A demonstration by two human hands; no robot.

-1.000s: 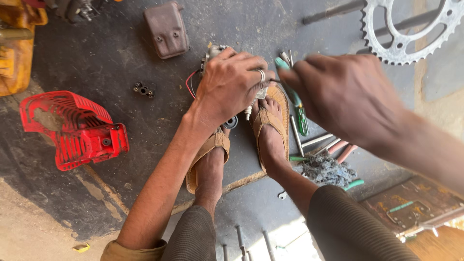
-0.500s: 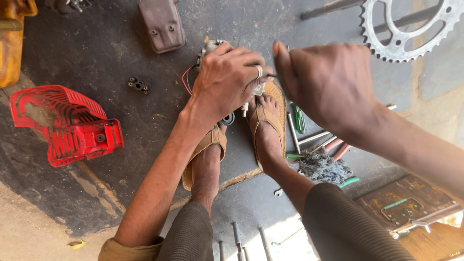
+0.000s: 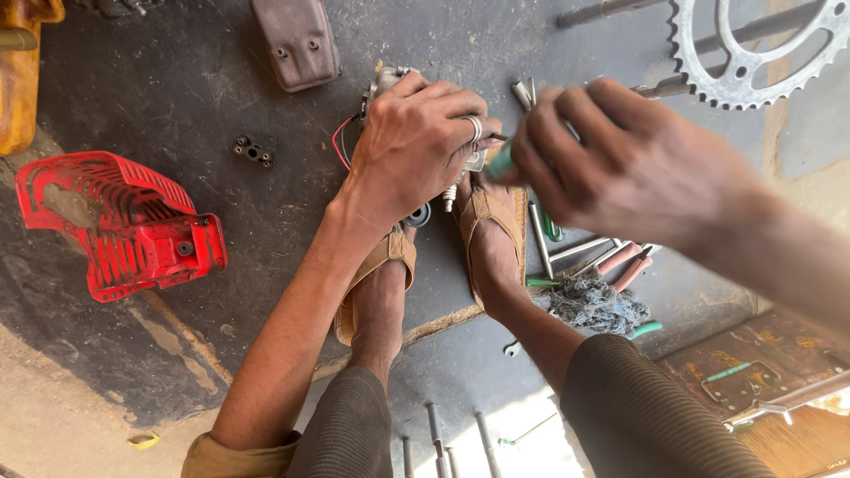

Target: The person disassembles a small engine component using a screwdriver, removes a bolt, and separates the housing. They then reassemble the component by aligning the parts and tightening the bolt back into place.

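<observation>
- Down on the dark mat (image 3: 177, 88), our left hand (image 3: 416, 146) lies over a small metal engine part (image 3: 387, 81), fingers curled tight about it, just ahead of our sandalled feet (image 3: 491, 235).
- Our right hand (image 3: 620, 164) closes its fingers around a green-handled screwdriver (image 3: 501, 161), tip towards the part.
- Well apart to the left sits a red plastic cover (image 3: 115, 226); a chain sprocket (image 3: 753, 53) lies far right.

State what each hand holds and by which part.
Left hand grips a small metal engine part from above. Right hand holds a green-handled tool by its handle.
</observation>
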